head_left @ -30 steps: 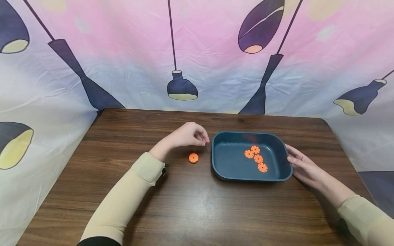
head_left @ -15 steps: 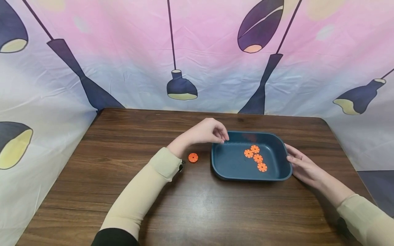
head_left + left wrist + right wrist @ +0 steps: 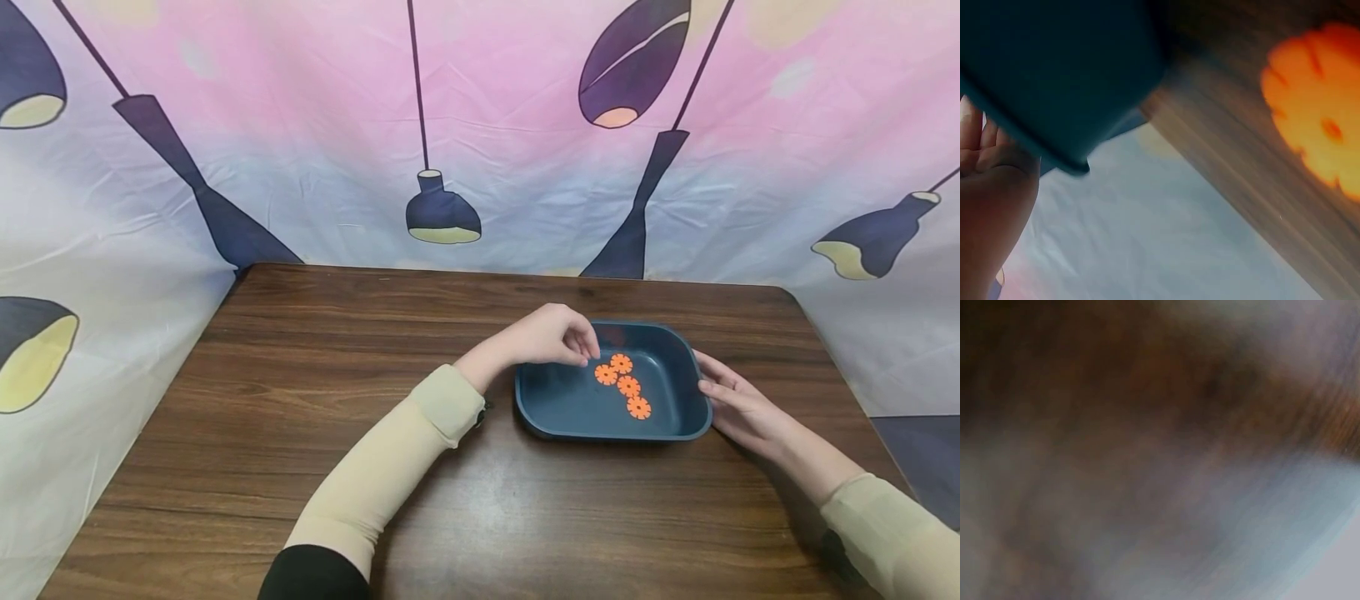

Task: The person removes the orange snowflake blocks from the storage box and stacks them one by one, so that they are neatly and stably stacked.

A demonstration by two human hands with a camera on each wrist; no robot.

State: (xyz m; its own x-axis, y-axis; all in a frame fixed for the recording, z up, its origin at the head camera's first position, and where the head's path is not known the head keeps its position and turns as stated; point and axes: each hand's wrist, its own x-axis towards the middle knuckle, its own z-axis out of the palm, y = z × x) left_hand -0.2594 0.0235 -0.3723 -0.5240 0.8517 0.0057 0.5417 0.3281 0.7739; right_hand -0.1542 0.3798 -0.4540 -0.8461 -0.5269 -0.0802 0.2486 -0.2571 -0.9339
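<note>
My left hand point(image 3: 558, 335) hovers over the left part of a dark blue-green tray point(image 3: 536, 408), its fingers loosely bent and no object visible in them. Its fingertips are just left of several orange notched discs point(image 3: 628, 387) lying in the tray. At the tray's right end, my right hand point(image 3: 742, 408) rests against the outer wall, with the thumb near the rim. The left wrist view shows the left hand point(image 3: 997, 162) beyond the tray's edge, plus a separate orange disc point(image 3: 1319, 119) on the table; in the head view the left forearm hides that disc. Blur fills the right wrist view.
The tray stands on a dark wooden table point(image 3: 262, 358), right of its middle. A cloth backdrop point(image 3: 315, 150) printed with lamps hangs behind the table and at its sides. The left forearm point(image 3: 397, 458) crosses the table's front.
My left hand has moved right, from beside the tray to above it near the discs, and its forearm now covers the disc on the table. The right hand and tray have stayed put.
</note>
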